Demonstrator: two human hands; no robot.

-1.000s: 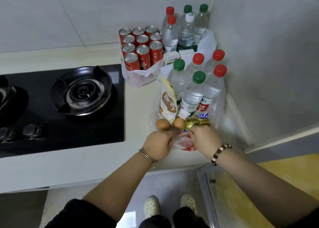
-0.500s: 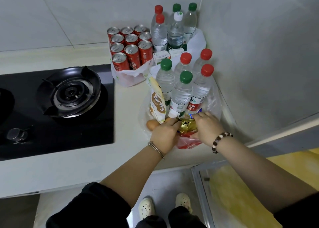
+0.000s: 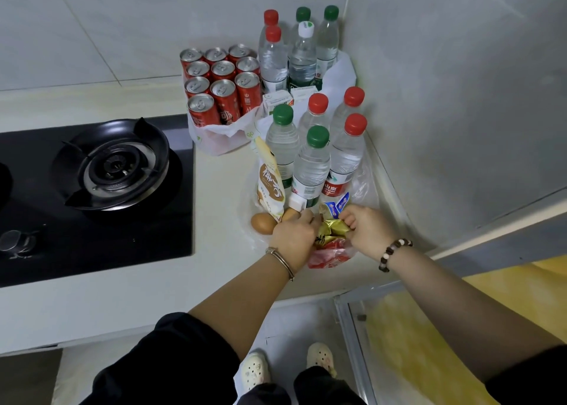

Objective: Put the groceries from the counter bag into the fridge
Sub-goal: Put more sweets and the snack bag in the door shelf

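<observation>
A clear plastic bag [image 3: 365, 186] lies open on the counter corner. In it stand several water bottles [image 3: 311, 165], a tall cream snack packet [image 3: 270, 186], two brown eggs [image 3: 263, 223], a blue wrapper [image 3: 337, 205] and a red packet [image 3: 328, 255]. A gold foil packet [image 3: 331, 231] sits at the bag's near edge. My left hand [image 3: 293, 235] and my right hand [image 3: 368, 229] both pinch this gold packet from either side.
Behind, a white bag [image 3: 214, 140] holds several red cans [image 3: 225, 90], more water bottles [image 3: 302, 57] and small cartons [image 3: 276, 100]. A black gas hob [image 3: 101, 171] fills the counter's left. Tiled walls [image 3: 460, 97] close the corner. A metal-framed yellow panel [image 3: 429, 343] is at lower right.
The view shifted slightly. My left hand moved off the egg onto the gold packet, and my right hand slid to the packet's right side, so both now pinch it.
</observation>
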